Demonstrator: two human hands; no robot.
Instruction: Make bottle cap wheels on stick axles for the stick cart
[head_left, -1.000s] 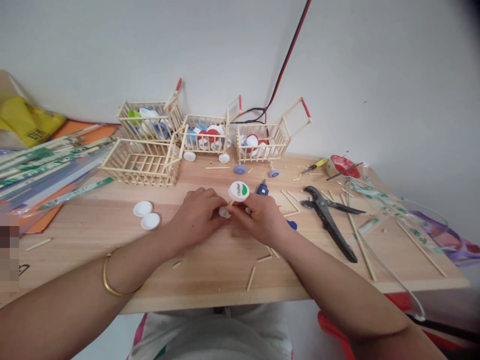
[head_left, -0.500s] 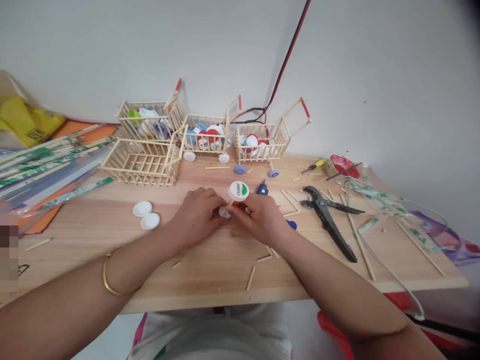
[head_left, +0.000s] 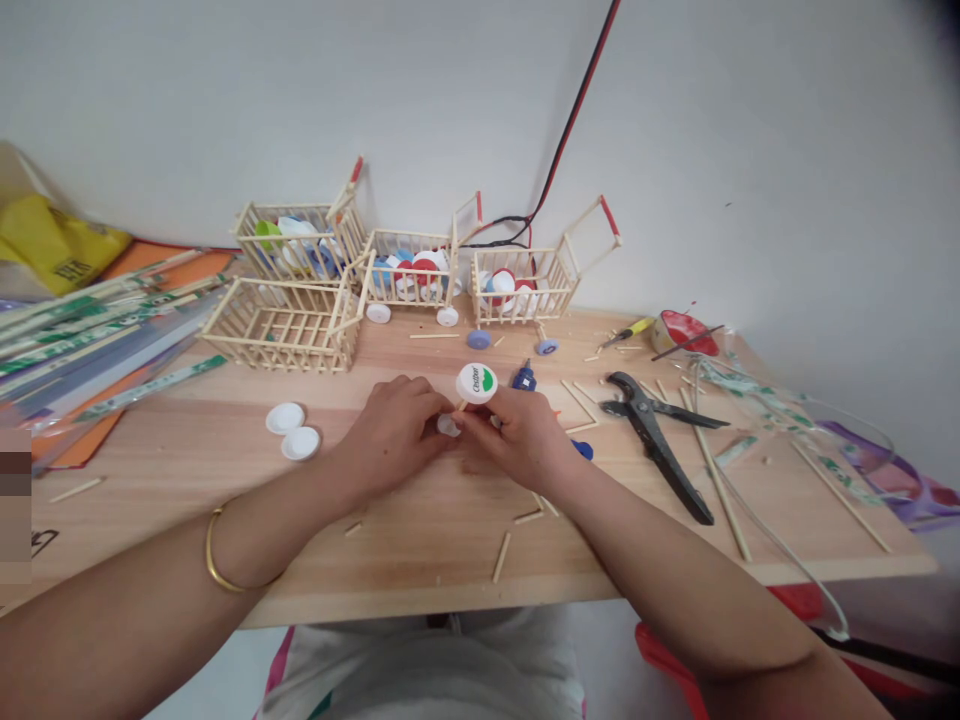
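Both of my hands meet over the middle of the table. My right hand [head_left: 521, 435] pinches a short wooden stick with a white bottle cap [head_left: 475, 384] at its upper end; the cap's top bears lettering and a green mark. Closed at the fingertips, my left hand [head_left: 401, 430] holds a second, whitish cap [head_left: 449, 426] against the stick's lower end. Whether stick and lower cap are joined, I cannot tell. Just behind my right hand stands a small blue glue bottle [head_left: 525, 376]. Two white caps [head_left: 301, 443] lie to the left of my left hand.
Small stick-built carts [head_left: 412, 270] line the wall, some filled with coloured caps. In front of them sits a basket [head_left: 281, 325] made of sticks. Black pliers [head_left: 660, 440] and loose sticks [head_left: 501, 557] lie to the right and front. Wrapped sticks [head_left: 112, 310] are piled left.
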